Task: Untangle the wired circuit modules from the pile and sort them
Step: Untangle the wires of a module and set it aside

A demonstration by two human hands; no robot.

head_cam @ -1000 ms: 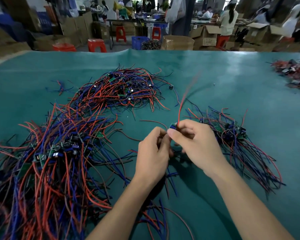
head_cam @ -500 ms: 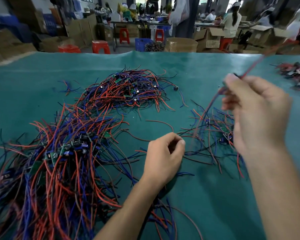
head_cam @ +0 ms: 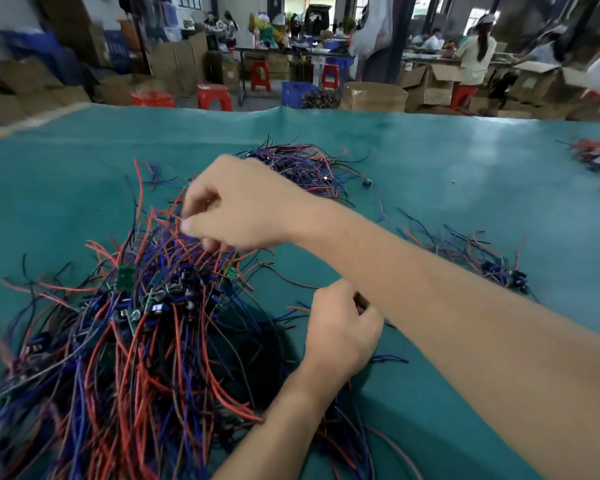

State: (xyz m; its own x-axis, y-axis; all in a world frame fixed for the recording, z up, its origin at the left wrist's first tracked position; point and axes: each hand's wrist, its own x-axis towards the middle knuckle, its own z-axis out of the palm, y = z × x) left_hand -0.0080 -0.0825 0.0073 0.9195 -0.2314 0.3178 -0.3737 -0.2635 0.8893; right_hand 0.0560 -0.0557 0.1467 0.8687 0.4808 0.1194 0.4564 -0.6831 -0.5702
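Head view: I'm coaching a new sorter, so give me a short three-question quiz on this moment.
1. True or false: the right hand reaches across to the big pile on the person's left.
2. Where is the left hand? A. low, just under the right forearm, at the big pile's right edge; B. raised in the air at far right; C. out of view.
3. Fill in: the cloth under the wires is ___ in colour.

Key: 1 true; 2 A; 3 teal.
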